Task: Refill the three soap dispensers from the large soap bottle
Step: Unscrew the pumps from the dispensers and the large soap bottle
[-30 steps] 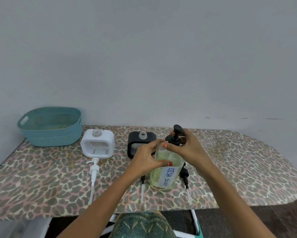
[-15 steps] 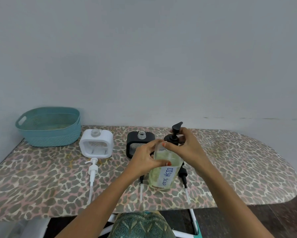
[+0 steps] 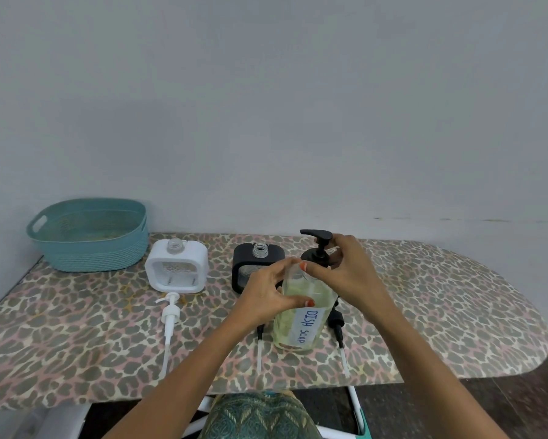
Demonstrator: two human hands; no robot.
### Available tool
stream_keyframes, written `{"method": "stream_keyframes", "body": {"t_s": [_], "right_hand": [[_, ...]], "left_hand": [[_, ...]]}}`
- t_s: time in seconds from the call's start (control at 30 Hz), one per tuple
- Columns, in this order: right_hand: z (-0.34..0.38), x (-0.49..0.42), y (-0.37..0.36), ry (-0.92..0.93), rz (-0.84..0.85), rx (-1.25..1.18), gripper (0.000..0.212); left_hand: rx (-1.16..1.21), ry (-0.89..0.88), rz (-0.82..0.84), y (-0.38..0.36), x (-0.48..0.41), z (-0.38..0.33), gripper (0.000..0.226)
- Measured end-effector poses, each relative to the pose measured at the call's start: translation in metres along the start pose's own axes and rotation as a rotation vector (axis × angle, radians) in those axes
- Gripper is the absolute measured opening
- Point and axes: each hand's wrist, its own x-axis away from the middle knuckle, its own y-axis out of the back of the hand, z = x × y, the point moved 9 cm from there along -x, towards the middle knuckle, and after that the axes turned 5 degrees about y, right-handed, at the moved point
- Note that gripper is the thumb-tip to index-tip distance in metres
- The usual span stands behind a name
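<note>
**Uncapping the big bottle before the first pour**

The large soap bottle stands upright near the front edge of the ironing board, just in front of the black dispenser. Its long axis is vertical and its "DISH SOAP" label runs down the side. The left hand wraps round the bottle's shoulder and steadies it. The right hand has its fingers curled round the collar of the black pump top, whose spout points to the person's left, toward the basket.

I take this as the opening step: twisting the pump off so the bottle can pour. The white dispenser and the black one both sit with bare, open necks. Three loose pumps lie on the board in front: a white pump and two black ones. A third dispenser may sit behind the hands; I can't make it out.

Next, the pump and its long tube must lift straight up and clear. Then the bottle needs tipping carefully over a narrow neck.
</note>
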Motion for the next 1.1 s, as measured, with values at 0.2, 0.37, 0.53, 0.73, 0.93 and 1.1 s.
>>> {"method": "stream_keyframes", "body": {"t_s": [0.2,0.37,0.53,0.73,0.93,1.1], "right_hand": [[0.022,-0.002,0.024,0.071,-0.105,0.044,0.019],[0.022,-0.005,0.054,-0.003,-0.149,-0.220,0.013],[0.007,0.004,0.092,-0.078,-0.232,-0.439,0.009],[-0.010,0.018,0.108,-0.134,-0.270,-0.523,0.008],[-0.015,0.022,0.127,-0.100,-0.350,-0.599,0.031],[-0.021,0.025,0.142,-0.060,-0.369,-0.638,0.063]], "left_hand": [[0.014,0.024,0.002,0.000,-0.002,0.003,0.078],[0.040,0.028,0.006,0.000,-0.002,0.005,0.075],[0.035,0.024,0.007,-0.001,0.000,0.001,0.071],[0.031,0.008,0.005,-0.002,0.002,-0.004,0.063],[0.040,-0.007,-0.007,-0.001,0.003,-0.007,0.061],[0.053,-0.013,-0.012,-0.001,0.004,-0.008,0.060]]}}
